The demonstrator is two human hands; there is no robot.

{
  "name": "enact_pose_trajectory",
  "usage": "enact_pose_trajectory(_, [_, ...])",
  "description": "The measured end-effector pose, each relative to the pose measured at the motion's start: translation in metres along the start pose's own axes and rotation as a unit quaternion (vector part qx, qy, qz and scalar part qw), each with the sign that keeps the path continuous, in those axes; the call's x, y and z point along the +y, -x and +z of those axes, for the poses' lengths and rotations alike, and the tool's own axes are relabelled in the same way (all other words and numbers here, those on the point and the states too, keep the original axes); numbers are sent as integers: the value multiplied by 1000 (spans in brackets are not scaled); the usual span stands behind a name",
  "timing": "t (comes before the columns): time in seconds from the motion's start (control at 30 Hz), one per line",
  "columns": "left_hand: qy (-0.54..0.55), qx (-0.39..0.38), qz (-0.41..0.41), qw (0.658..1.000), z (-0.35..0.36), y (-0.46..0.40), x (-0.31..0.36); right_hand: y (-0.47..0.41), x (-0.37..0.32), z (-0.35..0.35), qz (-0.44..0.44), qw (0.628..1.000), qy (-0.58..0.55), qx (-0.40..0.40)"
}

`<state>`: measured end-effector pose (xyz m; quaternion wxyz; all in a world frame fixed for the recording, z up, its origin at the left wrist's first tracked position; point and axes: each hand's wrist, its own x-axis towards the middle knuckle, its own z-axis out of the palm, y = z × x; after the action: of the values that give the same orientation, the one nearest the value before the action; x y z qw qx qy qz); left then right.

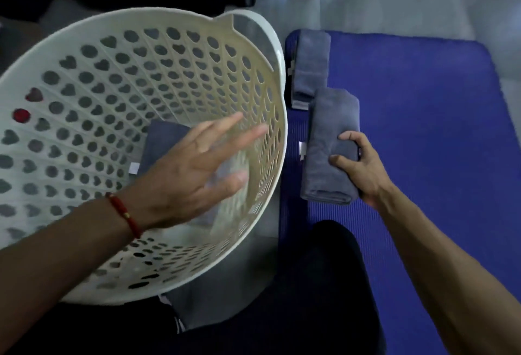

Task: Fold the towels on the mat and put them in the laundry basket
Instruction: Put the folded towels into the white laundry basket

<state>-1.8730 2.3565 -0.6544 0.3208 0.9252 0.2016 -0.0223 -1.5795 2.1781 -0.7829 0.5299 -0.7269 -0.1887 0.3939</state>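
Grey floor carries a blue mat (408,129) with a white laundry basket (84,72) just beside it. Inside the basket, a folded grey towel (163,143) lies half hidden behind the left hand (194,168), blurred, fingers spread wide. The right hand (358,168) has its grip curled round a second folded towel (327,140) on the mat. A third towel (310,64) lies beyond.

The scene is dim and bluish, with a bright glare patch at the top edge. The left hand (194,168) is motion-blurred. Wide-angle distortion bends the edges, and lower corners fall into shadow.
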Motion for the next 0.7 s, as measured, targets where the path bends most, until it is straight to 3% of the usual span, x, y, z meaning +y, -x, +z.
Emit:
enact_pose_trajectory(0.13, [-113,-22,-105,988,-22,5,-24,42,-76,-20,-62,998,16,27])
enact_pose_trajectory(0.27, [-180,-34,-150,972,-47,8,-32,89,-165,-18,-138,990,32,10])
enact_pose_trajectory(0.43, [-154,9,-180,971,-95,13,-51,144,-254,43,-177,976,-59,-112])
enact_pose_trajectory(0.57, [-183,42,-250,950,-129,25,-78,135,-244,127,-134,972,-85,-173])
enact_pose_trajectory(0.7, [-187,9,-315,931,-135,39,-97,95,-178,223,7,984,-94,-151])
